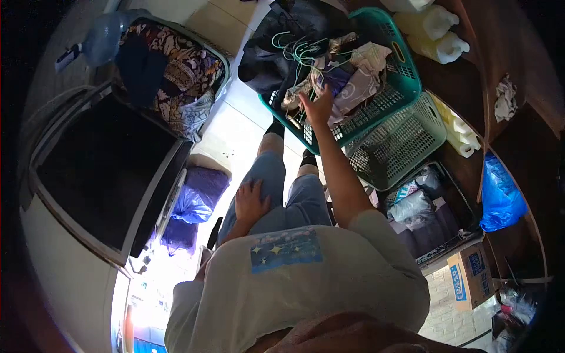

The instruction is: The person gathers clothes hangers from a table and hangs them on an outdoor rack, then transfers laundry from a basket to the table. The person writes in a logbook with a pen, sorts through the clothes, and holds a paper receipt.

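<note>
My right hand (318, 107) reaches over the near side of a green plastic laundry basket (406, 88), with its fingers spread. It is at the heap of clothes; whether it presses on the cloth I cannot tell. Under and beyond it lie a pale patterned garment (359, 88) and a purple cloth (336, 81). A bundle of green wire hangers (301, 52) sits on top, beside a black garment (265, 59). My left hand (252, 203) lies flat on my thigh, fingers apart, holding nothing.
A lighter green basket (412, 138) stands beside the first. Left are a bin of patterned cloth (182, 70), a water bottle (103, 44) and purple bags (197, 194). Yellowish jugs (438, 44), a blue bag (503, 194) and a cardboard box (471, 276) are on the right.
</note>
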A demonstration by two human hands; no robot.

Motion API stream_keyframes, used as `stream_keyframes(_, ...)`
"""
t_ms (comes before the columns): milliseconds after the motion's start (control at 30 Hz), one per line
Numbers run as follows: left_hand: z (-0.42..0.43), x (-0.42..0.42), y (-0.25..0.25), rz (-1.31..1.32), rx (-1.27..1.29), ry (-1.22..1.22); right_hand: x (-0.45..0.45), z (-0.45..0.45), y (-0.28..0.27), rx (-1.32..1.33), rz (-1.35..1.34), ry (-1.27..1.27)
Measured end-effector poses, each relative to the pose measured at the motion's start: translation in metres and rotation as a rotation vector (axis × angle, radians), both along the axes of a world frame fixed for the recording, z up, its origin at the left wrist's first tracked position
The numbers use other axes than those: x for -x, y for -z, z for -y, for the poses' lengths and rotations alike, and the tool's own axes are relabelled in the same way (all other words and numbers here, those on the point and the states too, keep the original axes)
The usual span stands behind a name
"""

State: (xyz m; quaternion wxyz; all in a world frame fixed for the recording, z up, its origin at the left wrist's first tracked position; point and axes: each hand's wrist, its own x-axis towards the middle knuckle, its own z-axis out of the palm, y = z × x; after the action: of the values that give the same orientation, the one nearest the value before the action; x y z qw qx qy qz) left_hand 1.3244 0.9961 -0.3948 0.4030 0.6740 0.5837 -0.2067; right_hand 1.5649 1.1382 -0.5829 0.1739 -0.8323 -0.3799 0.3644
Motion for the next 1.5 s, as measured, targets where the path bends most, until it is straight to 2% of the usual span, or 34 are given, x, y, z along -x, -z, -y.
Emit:
stream_keyframes(67, -0.002, 0.001, 0.001, -0.002, 0.002, 0.002, 0.012, -0.023, 0.012, -0.103, 0.231, 0.162)
stream_keyframes(100, -0.002, 0.002, 0.004, -0.021, 0.008, -0.012, 0.018, -0.036, 0.01, 0.098, 0.255, 0.168)
stream_keyframes(133, -0.001, 0.004, 0.006, -0.041, 0.014, -0.026, 0.025, -0.048, 0.008, 0.106, 0.261, 0.173)
stream_keyframes(200, 0.005, 0.008, 0.011, -0.03, 0.001, -0.031, 0.042, -0.076, -0.004, 0.506, 0.208, 0.297)
stream_keyframes(333, 0.007, 0.01, 0.012, -0.04, 0.003, -0.062, 0.056, -0.082, 0.033, 0.582, 0.364, 0.336)
stream_keyframes(367, 0.005, 0.009, 0.011, -0.038, 0.004, -0.061, 0.059, -0.081, 0.041, 0.566, 0.441, 0.343)
stream_keyframes(467, 0.0, 0.013, 0.02, -0.034, 0.038, -0.049, 0.057, -0.075, 0.053, 0.5, 0.422, 0.379)
stream_keyframes(533, 0.0, 0.018, 0.039, 0.104, -0.032, -0.187, 0.046, -0.064, 0.054, 0.483, 0.369, 0.376)
stream_keyframes(600, -0.049, 0.005, 0.058, 0.072, 0.073, -0.428, 0.035, -0.042, 0.067, 0.285, 0.262, 0.284)
stream_keyframes(667, -0.08, 0.002, 0.099, 0.111, -0.187, -0.415, 0.027, -0.027, 0.058, 0.297, 0.336, 0.285)
stream_keyframes(733, -0.128, -0.003, 0.141, 0.137, -0.344, -0.439, 0.007, -0.008, 0.049, 0.057, 0.467, 0.332)
stream_keyframes(833, -0.201, -0.031, 0.189, 0.289, -0.485, -0.506, -0.029, 0.028, 0.042, -0.063, 0.634, 0.14)
stream_keyframes(867, -0.215, -0.04, 0.204, 0.367, -0.527, -0.488, -0.039, 0.025, 0.015, -0.079, 0.39, 0.209)
stream_keyframes(900, -0.227, -0.053, 0.205, 0.434, -0.415, -0.444, -0.045, 0.032, 0.007, -0.085, 0.397, 0.218)
stream_keyframes(967, -0.23, -0.086, 0.196, 0.627, -0.208, -0.384, -0.056, 0.046, -0.01, -0.124, 0.171, 0.411)
stream_keyframes(1033, -0.216, -0.121, 0.171, 0.664, -0.267, -0.079, -0.067, 0.067, -0.026, -0.195, 0.229, 0.336)
stream_keyframes(1067, -0.194, -0.137, 0.153, 0.558, -0.19, -0.074, -0.067, 0.076, -0.036, -0.261, 0.28, 0.255)
stream_keyframes(1100, -0.175, -0.148, 0.143, 0.579, -0.133, -0.029, -0.061, 0.054, -0.077, -0.463, 0.191, 0.298)
stream_keyframes(1133, -0.163, -0.156, 0.125, 0.599, -0.108, 0.071, -0.064, 0.069, -0.083, -0.474, 0.192, 0.306)
stream_keyframes(1200, -0.135, -0.172, 0.094, 0.621, -0.062, 0.245, -0.071, 0.099, -0.1, -0.094, 0.18, 0.369)
stream_keyframes(1267, -0.103, -0.18, 0.072, 0.672, 0.047, 0.285, -0.073, 0.111, -0.146, -0.066, 0.057, 0.462)
stream_keyframes(1367, -0.094, -0.188, 0.017, 0.791, 0.145, 0.232, -0.081, 0.163, -0.175, -0.248, 0.215, 0.445)
stream_keyframes(1400, -0.089, -0.191, 0.0, 0.792, 0.136, 0.245, -0.086, 0.18, -0.185, -0.147, 0.393, 0.304)
stream_keyframes(1467, -0.076, -0.194, -0.031, 0.806, 0.159, 0.31, -0.084, 0.211, -0.205, -0.058, 0.569, 0.173)
stream_keyframes(1500, -0.067, -0.195, -0.044, 0.806, 0.144, 0.323, -0.08, 0.214, -0.225, -0.144, 0.433, 0.383)
